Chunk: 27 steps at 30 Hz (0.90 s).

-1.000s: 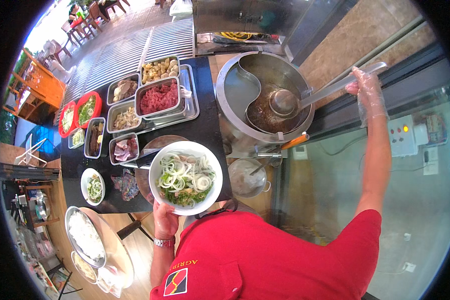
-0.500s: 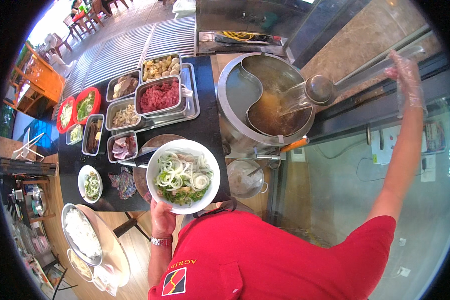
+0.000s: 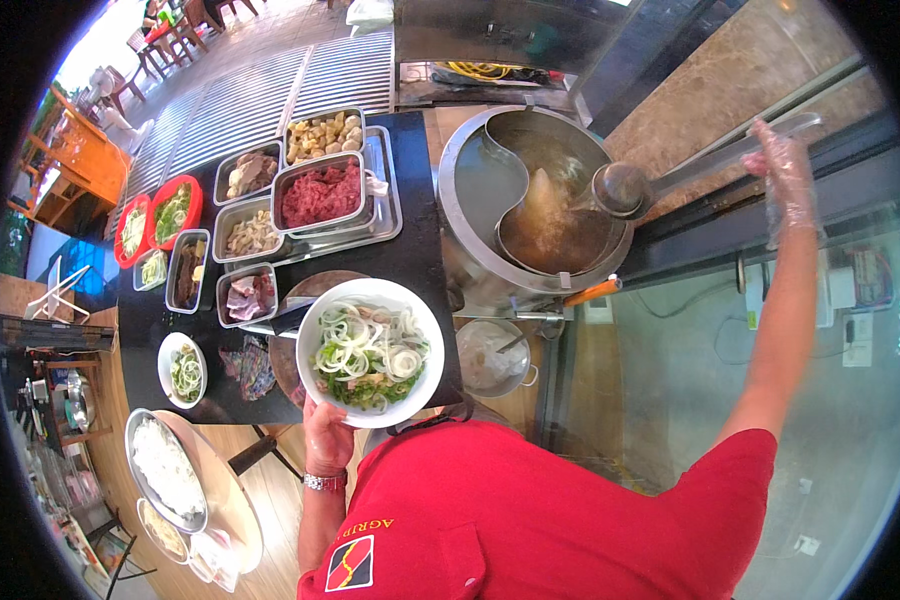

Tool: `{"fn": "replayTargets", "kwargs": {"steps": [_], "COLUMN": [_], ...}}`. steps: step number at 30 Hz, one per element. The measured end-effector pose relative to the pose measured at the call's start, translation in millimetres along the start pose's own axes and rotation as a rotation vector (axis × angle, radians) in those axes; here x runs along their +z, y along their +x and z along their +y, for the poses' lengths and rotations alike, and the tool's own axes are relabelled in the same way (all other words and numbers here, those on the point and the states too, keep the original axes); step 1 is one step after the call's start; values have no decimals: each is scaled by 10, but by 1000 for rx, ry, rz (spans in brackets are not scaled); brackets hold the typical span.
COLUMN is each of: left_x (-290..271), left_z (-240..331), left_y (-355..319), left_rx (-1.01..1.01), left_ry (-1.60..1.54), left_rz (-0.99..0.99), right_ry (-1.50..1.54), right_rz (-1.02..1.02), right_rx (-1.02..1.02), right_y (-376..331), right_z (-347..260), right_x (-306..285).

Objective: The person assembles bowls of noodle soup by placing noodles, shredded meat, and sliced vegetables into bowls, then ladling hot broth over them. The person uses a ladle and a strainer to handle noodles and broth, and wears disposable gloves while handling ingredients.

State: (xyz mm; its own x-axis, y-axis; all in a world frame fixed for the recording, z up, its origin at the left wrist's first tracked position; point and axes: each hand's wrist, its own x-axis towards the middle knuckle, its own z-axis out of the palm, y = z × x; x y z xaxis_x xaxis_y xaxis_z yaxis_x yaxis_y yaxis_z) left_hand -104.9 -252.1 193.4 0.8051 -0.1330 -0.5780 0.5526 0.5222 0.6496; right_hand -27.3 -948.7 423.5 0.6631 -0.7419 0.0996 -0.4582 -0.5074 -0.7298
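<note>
Two hands work: the left hand (image 3: 328,440) cups a white bowl (image 3: 370,352) from below, left of the pot (image 3: 530,205); the gloved right hand (image 3: 785,180) grips the ladle (image 3: 625,188), handle slanting right, cup above the broth.

One large white bowl (image 3: 370,365) of noodles, onion rings and greens sits near the middle. One small white bowl (image 3: 183,370) of greens stands on the bench (image 3: 420,250) to its left. One big divided steel pot (image 3: 535,205) stands to the right, with one ladle (image 3: 625,188) over it. Six steel trays of meats and toppings lie on the far left part of the bench: the red minced meat tray (image 3: 322,193) is one of them. Two red baskets (image 3: 155,220) of greens lie at the far left. One steel basin (image 3: 165,468) of white noodles sits near left. Two hands show: the left hand (image 3: 328,440) and the gloved right hand (image 3: 788,180).
</note>
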Motion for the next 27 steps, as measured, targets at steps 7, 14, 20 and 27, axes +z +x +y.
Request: {"fn": "replayTargets", "kwargs": {"steps": [7,14,20,27], "left_x": [-33,-93,-109,-101], "left_z": [23,17,13,-18], "left_y": [-19,16,3,-4], "left_rx": [-2,-16,-44,-18], "left_ry": [-2,-13,-8,3], "left_rz": [-29,-12,-7,6], "right_ry": [0,-134,61,292], "right_rz": [-160,-343,-390,-370], "right_rx": [42,184,212,297], "right_y": [-336,-667,-795,-785], "right_z": [373,410,601,1131], "right_x": [779,1344,1616,1758]}}
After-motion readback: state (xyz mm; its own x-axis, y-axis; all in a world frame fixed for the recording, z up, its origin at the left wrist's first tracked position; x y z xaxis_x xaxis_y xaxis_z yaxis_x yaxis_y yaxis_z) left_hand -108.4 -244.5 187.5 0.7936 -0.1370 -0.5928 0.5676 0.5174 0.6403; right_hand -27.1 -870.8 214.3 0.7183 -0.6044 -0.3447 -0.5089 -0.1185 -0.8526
